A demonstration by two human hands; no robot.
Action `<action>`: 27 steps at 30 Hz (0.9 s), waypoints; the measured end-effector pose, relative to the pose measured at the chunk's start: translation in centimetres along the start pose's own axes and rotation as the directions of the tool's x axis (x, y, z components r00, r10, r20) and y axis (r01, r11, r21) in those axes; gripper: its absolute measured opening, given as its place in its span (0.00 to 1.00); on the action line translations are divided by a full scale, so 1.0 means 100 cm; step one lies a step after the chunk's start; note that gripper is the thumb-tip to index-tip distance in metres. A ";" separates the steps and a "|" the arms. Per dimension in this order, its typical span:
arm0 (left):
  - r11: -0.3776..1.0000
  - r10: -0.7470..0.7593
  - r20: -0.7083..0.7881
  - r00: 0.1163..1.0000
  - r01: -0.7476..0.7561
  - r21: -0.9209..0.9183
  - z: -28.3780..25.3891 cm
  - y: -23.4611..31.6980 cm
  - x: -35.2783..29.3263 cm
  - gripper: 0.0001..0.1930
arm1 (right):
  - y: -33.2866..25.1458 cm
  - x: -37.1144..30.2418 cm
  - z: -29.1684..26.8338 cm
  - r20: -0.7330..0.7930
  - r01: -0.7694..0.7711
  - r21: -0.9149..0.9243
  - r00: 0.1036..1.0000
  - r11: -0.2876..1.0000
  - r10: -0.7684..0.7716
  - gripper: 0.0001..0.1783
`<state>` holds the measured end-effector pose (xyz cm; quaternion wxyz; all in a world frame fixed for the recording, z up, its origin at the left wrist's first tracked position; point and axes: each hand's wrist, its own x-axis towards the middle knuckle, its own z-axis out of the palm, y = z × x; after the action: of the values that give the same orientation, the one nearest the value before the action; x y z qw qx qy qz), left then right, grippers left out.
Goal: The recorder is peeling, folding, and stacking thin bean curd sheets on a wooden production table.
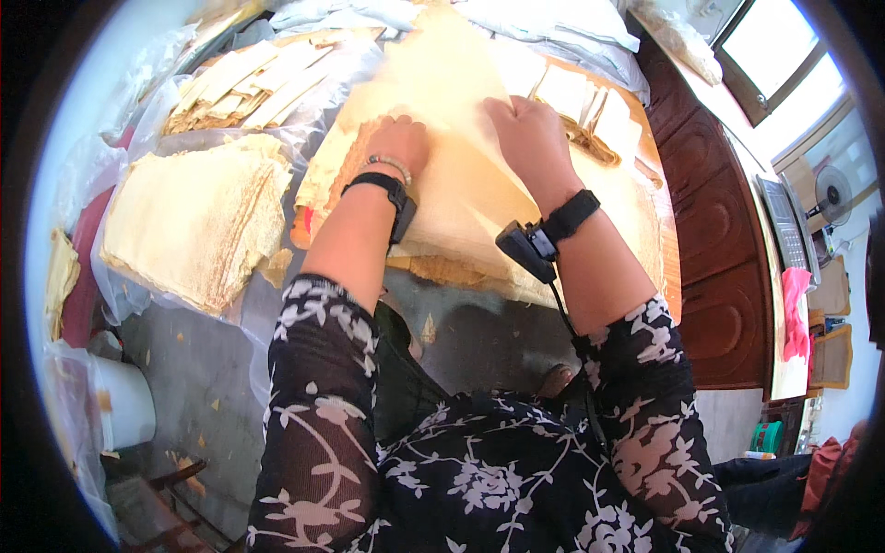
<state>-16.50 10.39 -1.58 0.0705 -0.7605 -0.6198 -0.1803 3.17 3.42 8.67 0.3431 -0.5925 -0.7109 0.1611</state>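
A thin, pale-yellow translucent sheet [444, 74] rises in front of me above a broad stack of similar sheets [461, 221] on the table. My right hand [527, 134] is closed, pinching the sheet's right side. At the sheet's left side, my left hand [398, 146] has its fingers curled in on the sheet; the fingertips are hidden. Ragged, rough edges show along the stack's left and front sides. Each wrist wears a black strap, the right one with a boxy device.
A thick pile of yellowish sheets [194, 221] rests on plastic at the left. Folded bundles [253, 83] lie behind it, and more bundles [590, 111] at the back right. A dark red carved wooden cabinet [714, 240] borders the right. A white bucket [124, 405] stands lower left.
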 end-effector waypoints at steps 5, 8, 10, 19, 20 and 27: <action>0.973 -0.228 0.258 0.939 0.212 0.090 0.005 -0.010 0.035 0.20 | 0.001 0.000 -0.004 0.007 0.068 0.014 0.998 0.998 -0.069 0.26; 0.949 -0.270 0.123 0.955 0.242 0.201 0.014 0.004 0.029 0.24 | 0.003 0.001 -0.008 -0.021 -0.026 0.135 0.999 0.990 0.029 0.25; 0.902 -0.239 -0.093 0.967 0.256 0.348 0.016 0.006 0.029 0.28 | 0.007 -0.002 -0.012 -0.108 0.002 0.365 0.993 0.931 0.040 0.20; 0.899 -0.432 -0.117 0.894 0.437 0.013 -0.001 -0.034 0.026 0.35 | 0.061 -0.077 -0.023 0.004 -0.194 0.849 0.933 0.492 0.360 0.17; 0.851 -0.522 -0.076 0.849 0.525 0.022 -0.002 -0.039 0.028 0.36 | 0.065 -0.084 -0.021 0.080 -0.260 0.847 0.925 0.463 0.372 0.17; 0.902 -0.429 0.190 0.883 0.428 0.047 0.008 -0.091 0.063 0.28 | 0.080 -0.083 -0.008 0.010 -0.229 0.832 0.917 0.505 0.399 0.18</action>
<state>-24.13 18.41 -1.07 -0.0310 -0.6187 -0.7766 -0.1146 10.07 -2.66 1.71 0.6062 -0.4964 -0.3992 0.4762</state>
